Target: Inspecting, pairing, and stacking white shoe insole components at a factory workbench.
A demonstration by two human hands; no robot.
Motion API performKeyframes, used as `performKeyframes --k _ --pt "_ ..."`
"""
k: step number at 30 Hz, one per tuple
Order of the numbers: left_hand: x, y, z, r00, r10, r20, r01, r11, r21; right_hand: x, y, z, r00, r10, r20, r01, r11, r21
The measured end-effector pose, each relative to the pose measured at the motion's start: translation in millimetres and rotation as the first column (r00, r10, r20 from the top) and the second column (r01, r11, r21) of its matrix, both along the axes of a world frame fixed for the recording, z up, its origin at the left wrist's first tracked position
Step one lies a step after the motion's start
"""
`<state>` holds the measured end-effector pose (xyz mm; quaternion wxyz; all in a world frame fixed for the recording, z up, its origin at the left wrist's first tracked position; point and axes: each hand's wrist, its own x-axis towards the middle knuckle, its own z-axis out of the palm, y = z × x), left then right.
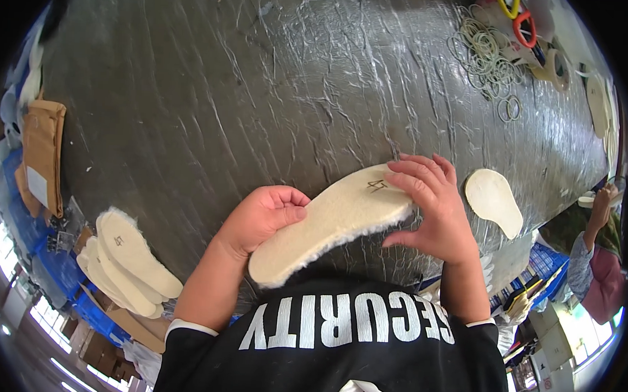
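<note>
A cream, fleecy shoe insole point(341, 211) with a dark mark near its wide end lies slantwise in front of me, fluffy fibre showing along its near edge. Pinched between thumb and fingers of my left hand point(264, 218) is its narrower part. At the wide end, the fingertips of my right hand point(429, 208) rest on the insole's top and edge, while the thumb stands well apart from it. Just right of that hand lies a single pale insole point(492, 200). On the left, several fleecy insoles point(129, 261) sit in an overlapping pile at the table edge.
Dark, wrinkled sheeting covers the table point(262, 89). Far right, loose rubber bands point(488, 60) lie beside red-handled scissors point(524, 30) and a tape roll point(559, 70). A brown paper package point(44, 156) is at the left edge. Another person point(598, 264) is beyond the right edge.
</note>
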<state>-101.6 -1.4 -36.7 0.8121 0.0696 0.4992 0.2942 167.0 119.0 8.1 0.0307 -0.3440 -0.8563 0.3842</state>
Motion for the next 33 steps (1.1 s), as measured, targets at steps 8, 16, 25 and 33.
performKeyframes --k 8,16,25,33 --pt "27.1 -30.8 4.3 0.972 0.051 0.229 -0.013 0.986 -0.166 15.3 -57.9 2.4 0.885 -0.252 -0.392 0.366 0.897 0.248" --pt "41.4 -66.0 11.9 0.944 -0.164 0.286 0.216 0.963 -0.162 6.6 -78.8 10.3 0.989 -0.07 -0.129 0.101 0.963 0.249" --pt "24.3 -59.4 63.4 0.286 0.126 -0.95 0.82 0.481 0.31 34.4 -108.0 -17.6 0.994 -0.101 0.039 0.097 0.991 0.096" --pt "83.4 -75.8 27.0 0.278 -0.021 -0.96 0.935 0.237 0.265 27.0 -110.1 -24.0 0.939 0.145 0.311 -0.043 0.949 -0.312"
